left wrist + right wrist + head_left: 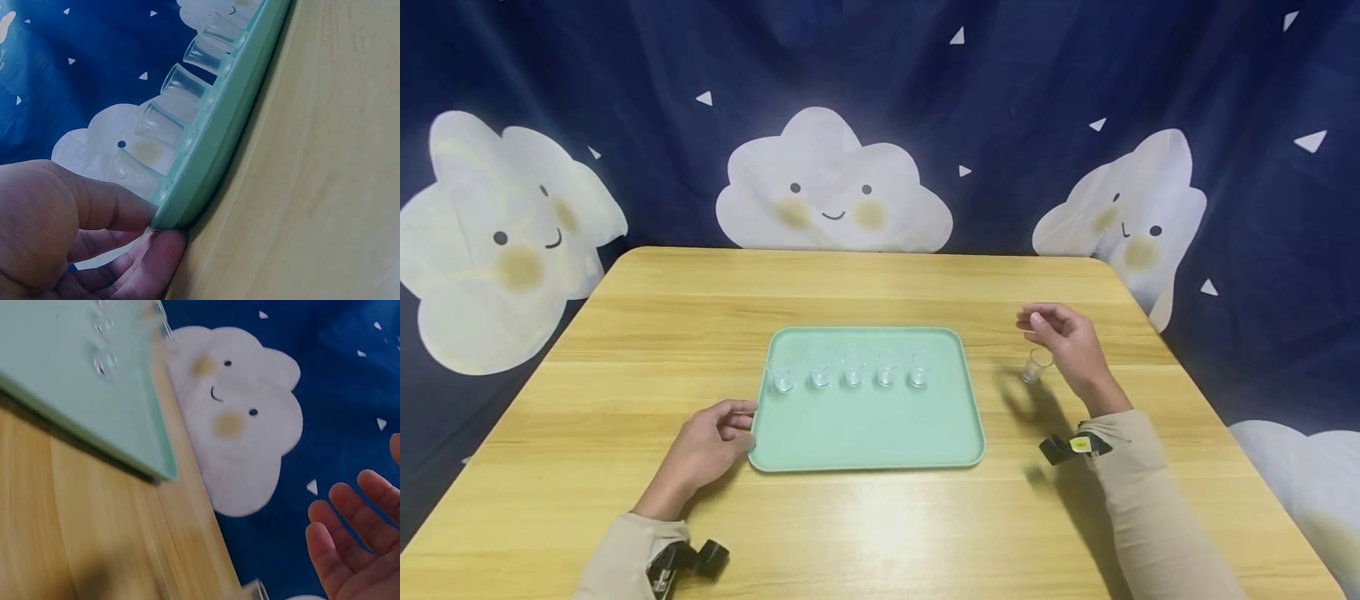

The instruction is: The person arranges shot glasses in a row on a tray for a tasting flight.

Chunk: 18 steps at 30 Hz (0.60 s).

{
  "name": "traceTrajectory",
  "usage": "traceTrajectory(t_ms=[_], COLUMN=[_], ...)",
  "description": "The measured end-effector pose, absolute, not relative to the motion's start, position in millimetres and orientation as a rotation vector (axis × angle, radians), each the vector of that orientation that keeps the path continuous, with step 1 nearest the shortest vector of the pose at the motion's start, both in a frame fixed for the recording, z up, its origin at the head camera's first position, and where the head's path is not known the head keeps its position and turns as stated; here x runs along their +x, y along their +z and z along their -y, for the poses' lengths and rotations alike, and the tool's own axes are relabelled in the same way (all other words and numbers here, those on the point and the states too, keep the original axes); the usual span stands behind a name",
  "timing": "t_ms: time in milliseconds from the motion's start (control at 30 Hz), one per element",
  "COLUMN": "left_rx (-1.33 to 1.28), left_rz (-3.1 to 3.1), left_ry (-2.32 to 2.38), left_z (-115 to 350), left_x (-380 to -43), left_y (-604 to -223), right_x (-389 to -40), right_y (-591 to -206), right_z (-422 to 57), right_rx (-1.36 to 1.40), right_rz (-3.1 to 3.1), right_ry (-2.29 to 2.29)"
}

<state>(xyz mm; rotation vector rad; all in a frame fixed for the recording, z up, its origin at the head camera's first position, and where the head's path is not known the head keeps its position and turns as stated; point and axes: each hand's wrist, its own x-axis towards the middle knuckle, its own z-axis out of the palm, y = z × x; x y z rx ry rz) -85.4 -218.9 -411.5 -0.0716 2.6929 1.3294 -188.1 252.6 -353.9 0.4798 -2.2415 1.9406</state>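
A pale green tray lies on the wooden table, with several small clear cups standing in a row across its back half. At the tray's left edge is my left hand. The left wrist view shows its thumb on one side of the rim and fingers on the other, pinching the tray's corner. To the right of the tray, another clear cup stands on the table. My right hand hovers over this cup, fingers extended and holding nothing.
The wooden table reaches back to a dark blue curtain printed with white clouds. A strapped black camera sits on each wrist, over beige sleeves.
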Motion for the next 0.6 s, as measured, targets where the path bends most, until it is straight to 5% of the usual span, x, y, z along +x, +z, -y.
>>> traceTrajectory(t_ms=[600], left_rx=[-0.098], left_rz=[-2.683], left_ry=[1.331], left_z=[218], left_x=[-86], left_y=[-412], right_x=[-187], right_y=[-380], right_z=[-290], right_rx=[0.268], right_rz=[2.748], right_ry=[1.611])
